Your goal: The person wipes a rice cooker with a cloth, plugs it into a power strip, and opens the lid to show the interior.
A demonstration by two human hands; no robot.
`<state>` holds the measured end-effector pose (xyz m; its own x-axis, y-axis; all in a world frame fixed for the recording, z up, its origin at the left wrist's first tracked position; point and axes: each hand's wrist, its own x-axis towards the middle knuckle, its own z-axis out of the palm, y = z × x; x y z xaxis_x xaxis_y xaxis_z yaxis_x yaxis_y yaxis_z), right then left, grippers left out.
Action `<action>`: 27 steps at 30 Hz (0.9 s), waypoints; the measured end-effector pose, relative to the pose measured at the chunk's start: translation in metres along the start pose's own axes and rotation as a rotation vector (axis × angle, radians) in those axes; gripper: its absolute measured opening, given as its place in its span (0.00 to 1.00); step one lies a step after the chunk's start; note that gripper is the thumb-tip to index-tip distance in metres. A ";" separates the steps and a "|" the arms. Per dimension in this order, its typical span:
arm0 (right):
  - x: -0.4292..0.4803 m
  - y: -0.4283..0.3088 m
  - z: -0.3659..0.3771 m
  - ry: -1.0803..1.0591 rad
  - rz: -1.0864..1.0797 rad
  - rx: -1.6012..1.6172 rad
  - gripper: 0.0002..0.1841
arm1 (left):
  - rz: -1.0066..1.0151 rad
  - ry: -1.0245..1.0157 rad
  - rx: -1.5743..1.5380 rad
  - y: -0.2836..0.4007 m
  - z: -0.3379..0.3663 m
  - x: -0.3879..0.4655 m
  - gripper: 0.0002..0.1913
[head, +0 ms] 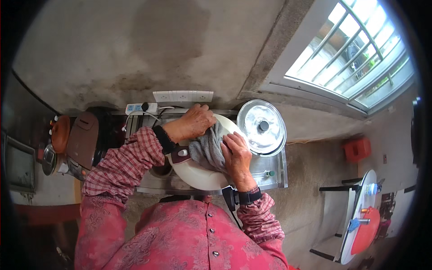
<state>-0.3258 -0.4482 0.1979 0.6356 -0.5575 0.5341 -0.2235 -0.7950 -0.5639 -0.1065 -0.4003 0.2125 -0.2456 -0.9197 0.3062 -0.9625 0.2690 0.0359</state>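
A grey cloth (210, 150) lies bunched and folded over a round white appliance (192, 177), which looks like an electric cooker or pan. On its left side sits a dark red panel (179, 155) with a white knob. My left hand (194, 123) has its fingers closed at the cloth's far end, over the appliance's back rim. Along the cloth's right side rests my right hand (238, 155), its fingers bent over the fabric and the thumb toward the middle. The cloth hides much of the appliance's top. Both wrists wear black bands.
Close on the right stands a metal pot with a glass lid (263, 126). A brown rice cooker (82, 140) is at the left. Behind are a power strip (141, 108) and wall sockets (183, 96). The steel counter (281, 168) has a raised edge; a table (351, 229) stands farther right.
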 end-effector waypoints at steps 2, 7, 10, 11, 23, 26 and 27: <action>0.001 0.002 0.001 -0.011 0.013 0.002 0.12 | 0.049 -0.025 0.073 0.001 -0.008 -0.013 0.04; -0.002 0.001 0.001 -0.002 0.012 -0.017 0.10 | -0.018 -0.063 0.065 0.005 -0.029 -0.045 0.05; -0.002 -0.001 0.001 0.002 0.001 -0.017 0.10 | -0.014 -0.009 0.087 0.009 -0.033 -0.031 0.04; -0.002 -0.001 0.002 0.005 0.004 -0.018 0.10 | -0.030 -0.020 0.113 0.010 -0.032 -0.024 0.03; -0.003 0.003 0.006 0.022 0.019 -0.027 0.10 | -0.059 -0.040 0.002 0.009 -0.002 0.004 0.03; -0.003 0.002 0.004 0.027 0.032 -0.021 0.11 | -0.137 -0.038 -0.004 0.004 -0.008 -0.005 0.04; -0.004 0.003 0.004 0.024 0.042 -0.019 0.11 | -0.134 -0.010 -0.014 0.004 -0.011 -0.010 0.04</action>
<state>-0.3260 -0.4470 0.1916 0.6073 -0.5956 0.5258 -0.2633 -0.7753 -0.5741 -0.1067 -0.3863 0.2203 -0.1161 -0.9505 0.2883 -0.9851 0.1473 0.0888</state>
